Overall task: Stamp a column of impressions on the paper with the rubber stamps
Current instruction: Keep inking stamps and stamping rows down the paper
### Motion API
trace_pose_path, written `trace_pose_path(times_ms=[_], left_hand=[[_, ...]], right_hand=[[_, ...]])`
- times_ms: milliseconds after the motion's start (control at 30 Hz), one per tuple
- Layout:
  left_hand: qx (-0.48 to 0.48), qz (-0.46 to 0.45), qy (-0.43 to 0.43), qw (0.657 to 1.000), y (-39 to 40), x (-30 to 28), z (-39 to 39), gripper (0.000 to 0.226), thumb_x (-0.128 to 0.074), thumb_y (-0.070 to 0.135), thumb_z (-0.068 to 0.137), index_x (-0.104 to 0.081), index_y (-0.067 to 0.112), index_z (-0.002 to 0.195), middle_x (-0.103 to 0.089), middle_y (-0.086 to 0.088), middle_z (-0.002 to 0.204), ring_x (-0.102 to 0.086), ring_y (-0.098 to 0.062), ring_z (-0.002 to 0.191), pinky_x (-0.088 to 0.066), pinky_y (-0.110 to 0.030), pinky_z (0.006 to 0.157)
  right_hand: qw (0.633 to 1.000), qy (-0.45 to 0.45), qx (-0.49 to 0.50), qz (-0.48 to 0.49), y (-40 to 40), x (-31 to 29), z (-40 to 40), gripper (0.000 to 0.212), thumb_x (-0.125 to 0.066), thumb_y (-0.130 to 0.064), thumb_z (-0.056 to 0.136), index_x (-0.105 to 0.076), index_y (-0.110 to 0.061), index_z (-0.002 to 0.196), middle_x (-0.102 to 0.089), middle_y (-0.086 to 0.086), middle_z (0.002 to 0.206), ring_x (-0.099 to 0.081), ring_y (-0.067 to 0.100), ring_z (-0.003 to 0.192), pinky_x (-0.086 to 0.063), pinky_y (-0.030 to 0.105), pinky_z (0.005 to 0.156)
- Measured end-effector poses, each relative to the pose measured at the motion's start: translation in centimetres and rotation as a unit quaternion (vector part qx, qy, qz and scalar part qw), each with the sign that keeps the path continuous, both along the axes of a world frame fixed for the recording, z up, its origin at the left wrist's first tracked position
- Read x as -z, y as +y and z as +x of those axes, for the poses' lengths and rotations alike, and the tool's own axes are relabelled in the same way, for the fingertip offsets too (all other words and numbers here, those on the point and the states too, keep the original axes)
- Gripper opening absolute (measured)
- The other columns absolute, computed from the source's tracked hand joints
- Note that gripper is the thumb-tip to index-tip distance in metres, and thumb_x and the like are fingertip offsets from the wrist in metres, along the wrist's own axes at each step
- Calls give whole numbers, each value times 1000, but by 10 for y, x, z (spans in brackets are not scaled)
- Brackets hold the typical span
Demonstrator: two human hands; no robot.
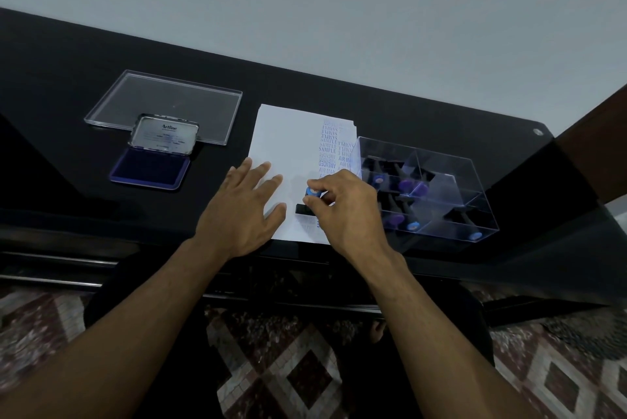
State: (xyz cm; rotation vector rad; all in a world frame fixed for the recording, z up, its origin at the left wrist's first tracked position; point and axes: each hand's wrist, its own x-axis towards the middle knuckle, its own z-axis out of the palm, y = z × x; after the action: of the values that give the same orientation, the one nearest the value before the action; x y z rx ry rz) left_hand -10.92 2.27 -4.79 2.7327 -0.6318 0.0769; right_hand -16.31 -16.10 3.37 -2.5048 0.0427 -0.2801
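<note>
paper stack on black surface, columns of blue impressions down its right side, right hand fingers pinching one rubber stamp upright on it, left hand flat, fingers spread, one open ink pad left, clear lid behind, clear stamp box right
</note>
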Motion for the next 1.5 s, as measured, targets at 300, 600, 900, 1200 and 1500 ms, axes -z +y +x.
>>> trace_pose_path(times_ms=[300, 600, 900, 1200, 1500], left_hand=[[-1, 0, -7, 1000, 0, 1, -1, 78, -14, 67, 93, -39, 25, 154, -25, -3, 166, -9, -26, 156, -9, -47, 126], [-1, -8, -8, 1000, 0, 1, 0, 77, -16, 66, 93, -40, 24, 153, -26, -4, 165, -9, -26, 156, -10, -47, 126], [-3, -9, -11, 1000, 1, 3, 0, 74, -20, 64, 95, -40, 24, 153, -26, -4, 165, -8, -26, 156, -10, -46, 126], [-4, -12, -9, 1000, 0, 3, 0, 73, -21, 64, 94, -39, 25, 154, -26, -3, 165, -8, -25, 156, -9, -45, 126], [-5, -18, -8, 1000, 0, 3, -1, 74, -20, 65, 94, -41, 25, 153, -26, -2, 165, -8, -24, 156, -9, -45, 126]], right_hand=[[1000, -7, -4, -1, 2, 3, 2, 27, -75, -21, 87, -74, -14, 113, -68, 3, 107, -65, 15, 89, -54, 32, 91], [1000, -18, -10, -1, 0, 9, 5, 25, -77, -18, 85, -75, -12, 109, -68, 4, 103, -65, 15, 84, -55, 31, 88], [998, -51, -22, 28, -4, 15, 3, 21, -79, -14, 82, -77, -8, 102, -68, 5, 94, -65, 17, 80, -56, 36, 82], [995, -85, -34, 44, -6, 23, 3, 15, -79, -10, 81, -78, -8, 96, -67, 5, 87, -65, 17, 75, -56, 39, 75], [993, -87, -29, 71, -7, 25, 5, 18, -80, -12, 81, -78, -9, 99, -69, 1, 92, -66, 12, 76, -57, 34, 77]])
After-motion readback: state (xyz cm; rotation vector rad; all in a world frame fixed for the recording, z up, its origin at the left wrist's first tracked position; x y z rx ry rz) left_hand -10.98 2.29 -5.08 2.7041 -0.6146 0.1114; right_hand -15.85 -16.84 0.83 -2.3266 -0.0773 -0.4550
